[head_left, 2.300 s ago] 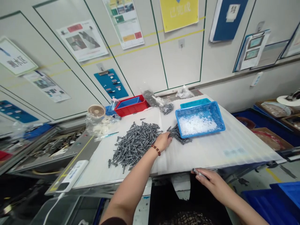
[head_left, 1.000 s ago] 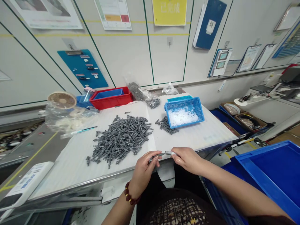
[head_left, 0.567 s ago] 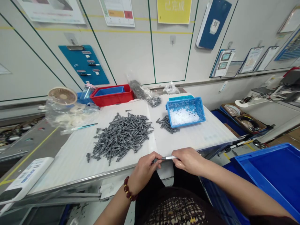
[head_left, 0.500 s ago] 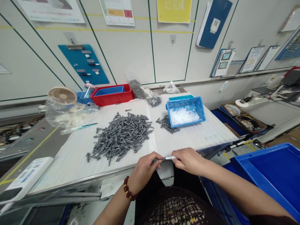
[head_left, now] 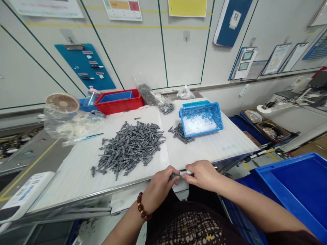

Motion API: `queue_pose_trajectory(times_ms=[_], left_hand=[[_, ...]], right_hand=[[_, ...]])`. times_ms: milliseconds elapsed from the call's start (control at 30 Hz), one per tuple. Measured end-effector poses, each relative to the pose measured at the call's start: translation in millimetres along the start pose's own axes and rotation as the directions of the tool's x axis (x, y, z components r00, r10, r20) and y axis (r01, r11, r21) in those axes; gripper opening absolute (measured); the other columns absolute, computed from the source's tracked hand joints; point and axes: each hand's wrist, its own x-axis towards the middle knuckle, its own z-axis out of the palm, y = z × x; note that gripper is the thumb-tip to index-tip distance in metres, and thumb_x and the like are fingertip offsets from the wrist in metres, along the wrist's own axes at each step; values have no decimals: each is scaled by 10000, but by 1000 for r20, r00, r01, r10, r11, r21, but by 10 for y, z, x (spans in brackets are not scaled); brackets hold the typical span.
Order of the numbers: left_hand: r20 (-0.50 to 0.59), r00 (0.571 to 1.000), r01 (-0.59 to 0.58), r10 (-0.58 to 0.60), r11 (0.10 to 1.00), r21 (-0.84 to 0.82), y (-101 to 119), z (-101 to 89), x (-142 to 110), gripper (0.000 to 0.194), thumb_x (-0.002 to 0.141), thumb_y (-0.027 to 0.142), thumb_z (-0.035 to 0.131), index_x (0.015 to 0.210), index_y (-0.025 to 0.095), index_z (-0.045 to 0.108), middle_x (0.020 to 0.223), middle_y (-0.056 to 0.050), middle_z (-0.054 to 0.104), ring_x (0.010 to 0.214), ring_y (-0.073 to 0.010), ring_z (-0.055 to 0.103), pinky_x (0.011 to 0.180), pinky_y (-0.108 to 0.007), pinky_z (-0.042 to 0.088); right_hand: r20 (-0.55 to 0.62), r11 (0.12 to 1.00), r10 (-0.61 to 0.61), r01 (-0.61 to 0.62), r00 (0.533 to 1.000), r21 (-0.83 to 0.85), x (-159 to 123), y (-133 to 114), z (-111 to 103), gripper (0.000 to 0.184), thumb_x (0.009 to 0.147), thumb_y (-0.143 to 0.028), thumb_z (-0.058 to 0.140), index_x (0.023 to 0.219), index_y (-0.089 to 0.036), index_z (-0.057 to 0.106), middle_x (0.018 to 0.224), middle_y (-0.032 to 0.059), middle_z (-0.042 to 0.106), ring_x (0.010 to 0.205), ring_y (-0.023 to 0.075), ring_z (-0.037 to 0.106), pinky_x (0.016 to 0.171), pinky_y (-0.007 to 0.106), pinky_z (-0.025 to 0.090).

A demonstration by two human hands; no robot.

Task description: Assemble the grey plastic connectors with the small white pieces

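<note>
At the table's front edge, my left hand (head_left: 160, 185) is closed on a small grey ribbed plastic part (head_left: 173, 176), mostly hidden by the fingers. My right hand (head_left: 204, 175) grips a white pen-like tool (head_left: 186, 173) whose left end meets the grey part; whether it fits over or only touches it I cannot tell. Behind my left hand lies a large heap of similar grey parts (head_left: 130, 146). A smaller pile of them (head_left: 180, 133) sits beside a tilted blue bin (head_left: 208, 132) with small clear-white rings (head_left: 199, 124) in it.
A red bin (head_left: 120, 106) holding a blue tray, and plastic bags of grey parts (head_left: 148, 95), stand along the back. To the left are a fan (head_left: 62, 102), a bag of white pieces (head_left: 76, 127) and a white device (head_left: 28, 194). Large blue crates (head_left: 276, 190) stand at lower right.
The white tool has moved left against the grey part, and the gap between my hands has narrowed slightly. The whole view has shifted a little; the piles look the same.
</note>
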Motion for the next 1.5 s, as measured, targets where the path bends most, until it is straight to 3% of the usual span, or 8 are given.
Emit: queue_pose_trajectory(times_ms=[167,367,767,933,1300,1500], left_hand=[[8,1000,27,-27,999,-35,-14,1,20,88,851,264,499,886,223,567,660,12,657,624,-153,618,629,-239,462],[-50,998,-32,28,997,-69,-105,-8,35,168,854,260,507,951,227,639,622,11,668,613,-150,618,670,-242,465],[-14,998,55,-57,992,-117,-156,4,-14,180,882,303,482,957,221,624,646,10,672,536,-123,581,500,-195,430],[1,999,52,-52,993,-110,-114,-6,-18,193,891,303,464,967,207,613,657,4,677,555,-125,592,520,-197,442],[-7,1000,11,-12,999,-36,-81,34,-11,203,892,293,462,952,193,628,638,18,668,572,-121,601,623,-214,472],[-31,1000,0,-1,1000,-14,-136,40,-35,208,895,287,452,963,193,624,630,15,670,625,-132,642,658,-219,487]], right_hand=[[10,999,40,-41,999,35,0,33,7,376,851,-499,475,738,-179,636,686,58,655,652,186,579,518,253,214],[41,970,-153,142,987,199,-19,114,1,165,875,-226,439,859,-187,599,781,24,636,687,151,529,562,233,253],[26,960,-201,192,979,205,-13,154,49,151,874,-208,446,830,-178,588,783,19,627,688,145,519,575,238,247],[41,981,-123,115,992,153,-2,126,69,192,875,-254,459,778,-177,605,728,17,630,645,139,523,546,246,219],[11,997,75,-75,997,8,30,32,116,409,832,-534,483,742,-185,678,715,62,682,674,186,587,530,251,239],[18,990,143,-143,990,11,57,49,129,370,827,-504,487,747,-187,659,729,64,680,699,198,598,541,256,256]])
